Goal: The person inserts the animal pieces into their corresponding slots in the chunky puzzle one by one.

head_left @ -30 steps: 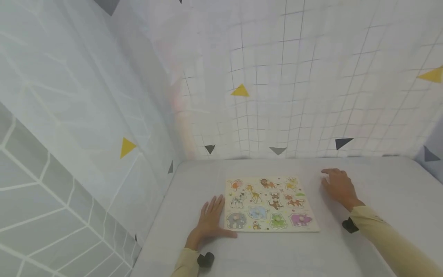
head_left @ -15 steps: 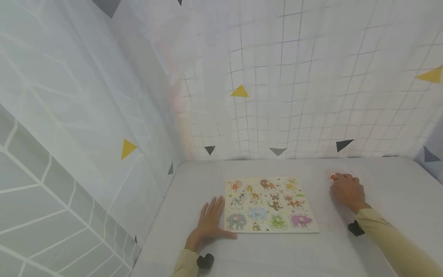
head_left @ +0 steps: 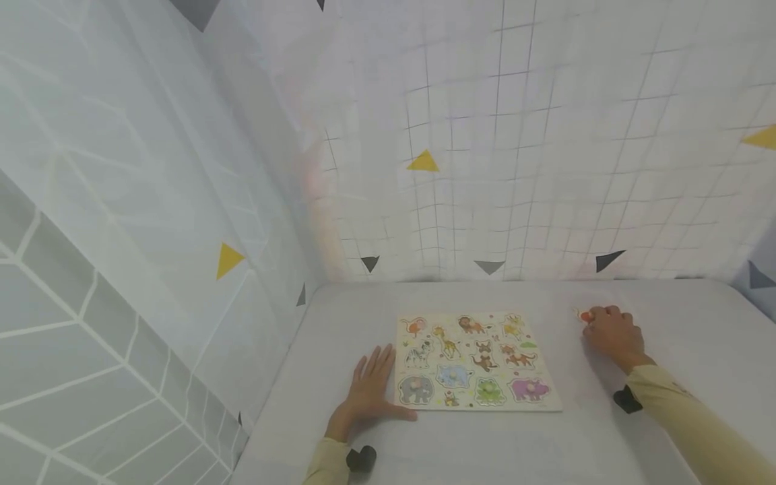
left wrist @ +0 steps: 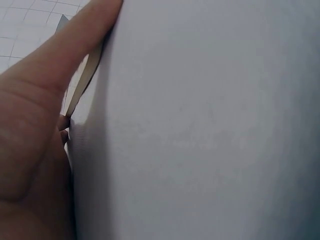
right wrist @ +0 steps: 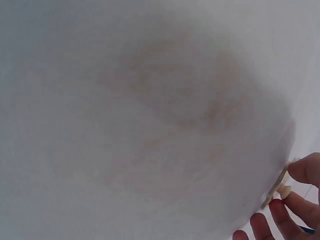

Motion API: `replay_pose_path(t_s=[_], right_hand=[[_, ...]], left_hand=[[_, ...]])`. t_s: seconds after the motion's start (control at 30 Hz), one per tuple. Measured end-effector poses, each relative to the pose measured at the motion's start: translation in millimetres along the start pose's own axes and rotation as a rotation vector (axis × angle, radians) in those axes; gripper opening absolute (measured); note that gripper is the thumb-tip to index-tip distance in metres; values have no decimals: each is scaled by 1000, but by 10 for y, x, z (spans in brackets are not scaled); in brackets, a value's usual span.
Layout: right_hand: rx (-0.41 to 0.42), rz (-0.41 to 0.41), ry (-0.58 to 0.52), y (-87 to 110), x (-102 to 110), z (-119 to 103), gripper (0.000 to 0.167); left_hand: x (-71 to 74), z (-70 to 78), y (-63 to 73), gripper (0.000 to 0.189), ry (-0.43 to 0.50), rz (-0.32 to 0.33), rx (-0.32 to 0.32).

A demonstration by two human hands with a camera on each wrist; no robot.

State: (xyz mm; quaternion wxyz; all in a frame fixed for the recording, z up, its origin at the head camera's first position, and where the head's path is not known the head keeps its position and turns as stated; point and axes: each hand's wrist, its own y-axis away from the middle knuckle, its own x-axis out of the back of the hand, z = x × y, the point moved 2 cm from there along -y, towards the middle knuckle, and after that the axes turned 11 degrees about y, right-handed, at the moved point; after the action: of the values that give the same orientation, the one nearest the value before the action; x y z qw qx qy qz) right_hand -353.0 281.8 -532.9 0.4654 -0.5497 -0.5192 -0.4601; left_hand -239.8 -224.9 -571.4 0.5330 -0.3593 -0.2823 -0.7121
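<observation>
A wooden animal puzzle board (head_left: pixel 497 407) lies flat on the table, its pictures including an elephant, a frog, a giraffe and a lion. My left hand (head_left: pixel 368 387) rests beside its left edge, fingers spread and thumb reaching along the front left corner. To the right of the board, my right hand (head_left: pixel 615 337) pinches a small orange monkey puzzle piece (head_left: pixel 585 315), partly covered by the fingers. In the right wrist view, thumb and fingertips are at that thin puzzle piece (right wrist: pixel 277 185) and its pale knob (right wrist: pixel 285 191).
The pale table (head_left: pixel 485 444) meets a light grid-patterned wall (head_left: pixel 473 202) at the back. A patterned grey-white wall (head_left: pixel 151 222) slopes along the left. Dark wrist devices show below the left sleeve (head_left: pixel 330 461) and the right sleeve (head_left: pixel 685 411).
My right hand has shifted slightly right and its fingers have drawn in on the monkey puzzle piece, which now shows beside them. The left hand and board stay put.
</observation>
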Motion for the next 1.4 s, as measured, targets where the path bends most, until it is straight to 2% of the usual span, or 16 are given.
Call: replay_pose_path(t_s=[0.23, 0.43, 0.63, 0.97, 1.17, 1.4], right_hand=[[32, 75, -37, 38, 15, 11, 33], [26, 125, -14, 30, -15, 39, 31], [27, 139, -32, 47, -56, 58, 28], [18, 227, -83, 110, -81, 11, 27], [14, 242, -114, 100, -95, -36, 28], [47, 199, -157, 47, -132, -116, 31]], left_hand=[[0, -33, -2, 140, -7, 8, -10], [61, 108, 68, 137, 70, -19, 8], [110, 199, 105, 135, 67, -29, 19], [67, 112, 72, 137, 52, -21, 14], [16, 44, 43, 139, 33, 0, 11], [81, 117, 66, 140, 65, -3, -12]])
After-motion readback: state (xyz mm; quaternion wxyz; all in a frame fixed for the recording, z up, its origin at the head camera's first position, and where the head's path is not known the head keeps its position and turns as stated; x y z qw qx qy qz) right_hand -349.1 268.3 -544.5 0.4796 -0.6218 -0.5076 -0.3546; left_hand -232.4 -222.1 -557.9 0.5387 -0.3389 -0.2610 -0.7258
